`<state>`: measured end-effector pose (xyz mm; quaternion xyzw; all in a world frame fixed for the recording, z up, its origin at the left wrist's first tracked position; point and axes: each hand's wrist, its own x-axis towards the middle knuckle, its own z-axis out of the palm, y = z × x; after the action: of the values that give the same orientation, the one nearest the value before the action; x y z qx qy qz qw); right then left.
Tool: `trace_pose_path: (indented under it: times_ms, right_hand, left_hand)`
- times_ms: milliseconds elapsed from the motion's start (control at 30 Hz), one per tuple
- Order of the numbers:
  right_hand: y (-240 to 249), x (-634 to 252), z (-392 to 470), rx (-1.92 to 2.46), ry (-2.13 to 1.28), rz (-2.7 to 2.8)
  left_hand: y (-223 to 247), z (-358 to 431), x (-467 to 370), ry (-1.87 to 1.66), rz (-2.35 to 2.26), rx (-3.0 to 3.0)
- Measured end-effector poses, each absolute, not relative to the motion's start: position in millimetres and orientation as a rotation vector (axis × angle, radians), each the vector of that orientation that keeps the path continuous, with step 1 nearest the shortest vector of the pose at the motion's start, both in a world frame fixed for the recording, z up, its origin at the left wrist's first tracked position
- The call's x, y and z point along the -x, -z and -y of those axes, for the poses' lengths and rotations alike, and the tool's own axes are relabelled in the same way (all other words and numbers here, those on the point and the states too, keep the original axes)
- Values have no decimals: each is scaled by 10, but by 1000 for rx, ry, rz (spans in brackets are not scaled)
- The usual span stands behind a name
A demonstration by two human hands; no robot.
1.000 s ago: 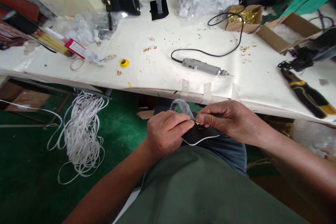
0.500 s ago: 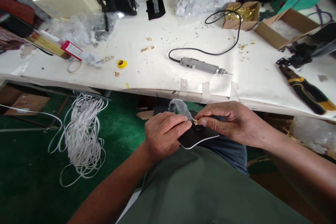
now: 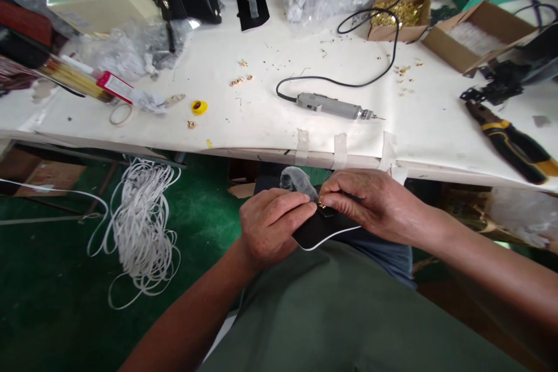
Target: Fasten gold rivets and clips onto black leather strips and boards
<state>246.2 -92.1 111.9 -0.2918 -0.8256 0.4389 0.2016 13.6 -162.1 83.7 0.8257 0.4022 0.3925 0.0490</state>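
Note:
A black flat piece (image 3: 320, 230) with a white edge lies over the lap, below the table's front edge. My left hand (image 3: 275, 222) grips it from the left, fingers pressed together beside a strap wrapped in clear plastic (image 3: 298, 179) that curls up from the piece. Between the thumb and forefinger of my right hand (image 3: 370, 200) is a small gold metal part (image 3: 321, 202), held against the piece near the strap's end. The fingertips of both hands are nearly touching. How the gold part sits on the piece is too small to tell.
On the white table (image 3: 257, 119) lie a grey electric screwdriver (image 3: 331, 106) with a black cable, black-yellow pliers (image 3: 508, 142), a yellow ring (image 3: 199, 107) and gold bits. Behind are a box of gold parts (image 3: 399, 14) and another black piece (image 3: 253, 10). White cord (image 3: 142, 226) hangs at left.
My right hand has shifted slightly left, closer to my left hand, its fingertips now covering more of the gold part. The whole view has moved a little.

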Motion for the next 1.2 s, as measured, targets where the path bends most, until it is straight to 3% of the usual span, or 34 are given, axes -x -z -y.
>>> trace_pose_path:
  times_ms: [333, 967, 1200]
  right_hand:
    - [-1089, -2521, 893, 932, -1843, 1847]
    - [-1083, -2532, 960, 855, -1426, 2052]
    - [-1022, -2538, 1004, 979, -1489, 1988]
  left_hand:
    - [-877, 1644, -139, -1184, -1209, -2541]
    - [-917, 1609, -171, -1172, -1190, -2576]
    - [-839, 1651, -223, -1137, -1238, -2515]
